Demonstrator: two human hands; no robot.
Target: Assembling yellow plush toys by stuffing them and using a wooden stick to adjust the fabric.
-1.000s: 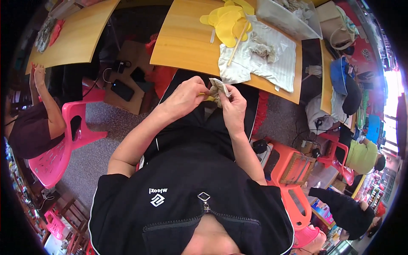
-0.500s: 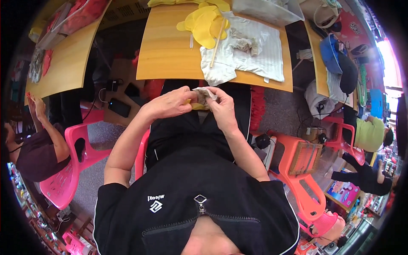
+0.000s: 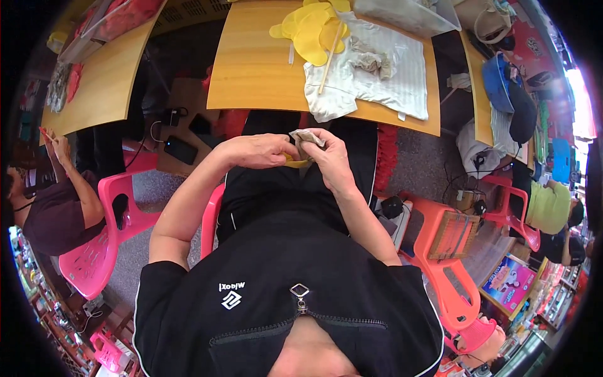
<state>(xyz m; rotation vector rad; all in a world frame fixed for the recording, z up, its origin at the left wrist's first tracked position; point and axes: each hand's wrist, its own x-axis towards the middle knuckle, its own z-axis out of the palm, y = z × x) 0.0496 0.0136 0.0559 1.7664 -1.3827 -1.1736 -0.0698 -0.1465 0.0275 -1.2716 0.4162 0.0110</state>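
Observation:
Over my lap, just off the table's near edge, my left hand (image 3: 267, 151) and my right hand (image 3: 330, 158) meet at a small crumpled grey-beige cloth (image 3: 308, 137). A yellow fabric piece (image 3: 296, 163) shows beneath it. My right thumb and fingers pinch the cloth. The left fingers are curled at the yellow piece, their tips partly hidden. Beyond my hands, a white cloth (image 3: 405, 85) lies on the wooden table (image 3: 251, 78). On it rest a thin wooden stick (image 3: 329, 63) and more crumpled grey-beige cloth (image 3: 370, 61). Yellow fabric cutouts (image 3: 304, 28) lie beside it.
A clear plastic bin (image 3: 408, 20) stands at the table's far right. To the left, a person (image 3: 56, 213) sits on a pink chair (image 3: 103, 242) by another table (image 3: 107, 81). An orange stool (image 3: 433, 229) stands at my right. A blue basin (image 3: 496, 85) is beyond it.
The table has shifted slightly up and right in view. My left fingers have moved lower against the yellow piece, and the grey-beige cloth is folded differently in my right hand.

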